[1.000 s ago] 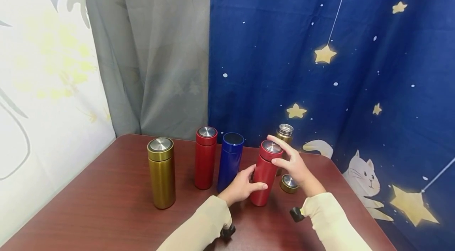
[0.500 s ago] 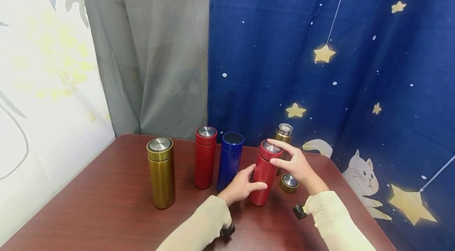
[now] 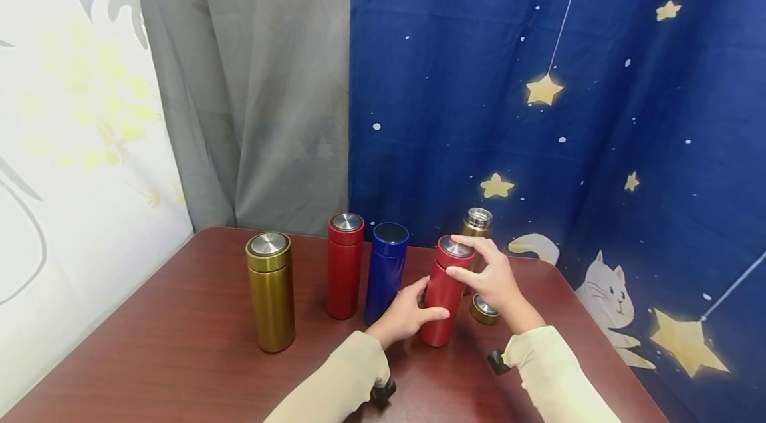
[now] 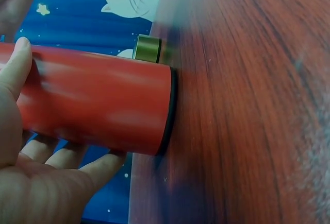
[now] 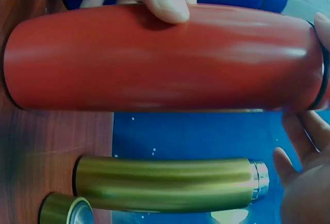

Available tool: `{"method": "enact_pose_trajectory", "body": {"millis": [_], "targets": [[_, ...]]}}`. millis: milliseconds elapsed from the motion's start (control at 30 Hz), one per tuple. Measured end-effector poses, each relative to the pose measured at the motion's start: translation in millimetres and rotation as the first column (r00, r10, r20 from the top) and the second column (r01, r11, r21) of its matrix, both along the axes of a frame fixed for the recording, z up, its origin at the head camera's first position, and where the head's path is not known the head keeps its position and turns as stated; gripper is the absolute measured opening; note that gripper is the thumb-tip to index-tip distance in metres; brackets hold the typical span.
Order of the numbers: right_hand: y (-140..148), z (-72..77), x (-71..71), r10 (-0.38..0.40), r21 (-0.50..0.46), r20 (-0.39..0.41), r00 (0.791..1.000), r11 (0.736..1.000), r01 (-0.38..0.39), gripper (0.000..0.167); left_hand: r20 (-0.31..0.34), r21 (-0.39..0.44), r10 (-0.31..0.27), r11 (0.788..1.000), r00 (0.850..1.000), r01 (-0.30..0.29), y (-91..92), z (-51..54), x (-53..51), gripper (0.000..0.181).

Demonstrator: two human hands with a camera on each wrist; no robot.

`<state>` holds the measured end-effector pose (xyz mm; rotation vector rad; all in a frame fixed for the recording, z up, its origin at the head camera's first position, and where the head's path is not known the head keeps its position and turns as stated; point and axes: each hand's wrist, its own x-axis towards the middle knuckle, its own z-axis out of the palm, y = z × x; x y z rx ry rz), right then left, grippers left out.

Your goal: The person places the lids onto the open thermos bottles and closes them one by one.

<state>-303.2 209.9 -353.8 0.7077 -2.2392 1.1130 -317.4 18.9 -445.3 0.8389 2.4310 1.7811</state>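
Note:
A red thermos (image 3: 441, 296) with a silver-topped red lid (image 3: 457, 250) stands at the table's right side. Around its lower body my left hand (image 3: 402, 315) grips, thumb in front and fingers behind; the left wrist view shows the thermos (image 4: 103, 100) between them. My right hand (image 3: 492, 280) holds the lid, thumb at the near side and fingers over the far edge. Behind it stands a gold thermos (image 5: 165, 184) without its lid, its steel mouth (image 3: 479, 217) bare. The gold lid (image 3: 483, 310) lies on the table beside it.
A blue thermos (image 3: 385, 273) stands just left of the held one, close to my left hand. Farther left are a second red thermos (image 3: 344, 270) and a gold one (image 3: 271, 296), both lidded. Curtains hang behind the table (image 3: 179, 343).
My right hand has turned slightly at the lid, its thumb shifting left along the rim. My left hand and the red thermos stay in place.

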Motion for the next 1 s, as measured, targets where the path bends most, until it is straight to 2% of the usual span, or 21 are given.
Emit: {"method": "enact_pose_trajectory", "body": {"millis": [167,367,467,533,600,667,733,767,867,933,1000], "targets": [[-8.8,-4.2,0.4,-0.088,0.001,-0.109,0.99,0.996,0.089,0.056,-0.01,0.01,0.001,1.0,1.0,-0.001,-0.5,0.2,0.8,0.07],[-21.2,-6.5,2.6,-0.217,0.006,-0.222,0.951,0.975,0.224,0.059,-0.016,0.018,-0.005,1.0,1.0,0.006,-0.6,-0.4,-0.4,0.069],[-25.4,-5.5,5.2,-0.266,0.004,-0.191,0.945,0.962,0.272,0.059,-0.019,0.015,-0.006,1.0,1.0,0.007,-0.1,-0.7,0.1,0.07],[-26.9,-4.1,7.2,-0.273,0.001,-0.124,0.954,0.961,0.276,0.06,-0.024,0.013,-0.009,1.0,1.0,0.009,0.2,-0.9,0.2,0.069],[-26.8,-2.6,8.7,-0.226,-0.017,-0.028,0.974,0.974,0.226,0.061,-0.029,0.007,-0.009,1.0,1.0,0.009,-0.1,-0.5,0.2,0.069],[-24.2,-1.2,8.9,-0.116,-0.053,0.067,0.991,0.991,0.119,0.064,-0.034,0.002,-0.006,1.0,0.999,0.006,-0.4,-0.5,0.0,0.068],[-19.1,-0.2,6.7,0.03,-0.104,0.136,0.99,0.994,-0.015,0.065,-0.032,0.0,-0.003,1.0,0.999,0.003,-0.7,-0.4,-0.3,0.068],[-16.0,0.2,5.0,0.105,-0.133,0.16,0.981,0.988,-0.084,0.065,-0.03,0.0,-0.002,1.0,1.0,0.002,-0.9,-0.1,-0.3,0.068],[-6.1,1.3,-0.1,0.292,-0.192,0.198,0.936,0.948,-0.255,0.063,-0.026,-0.002,-0.009,1.0,1.0,0.009,-1.1,1.2,-0.2,0.067],[-1.1,1.6,-2.0,0.376,-0.225,0.221,0.9,0.918,-0.328,0.059,-0.024,-0.008,-0.016,1.0,1.0,0.016,-1.3,2.1,0.0,0.066],[2.4,1.8,-2.6,0.428,-0.25,0.249,0.869,0.895,-0.37,0.056,-0.024,-0.015,-0.02,1.0,1.0,0.02,-1.6,2.5,0.0,0.065]]}}
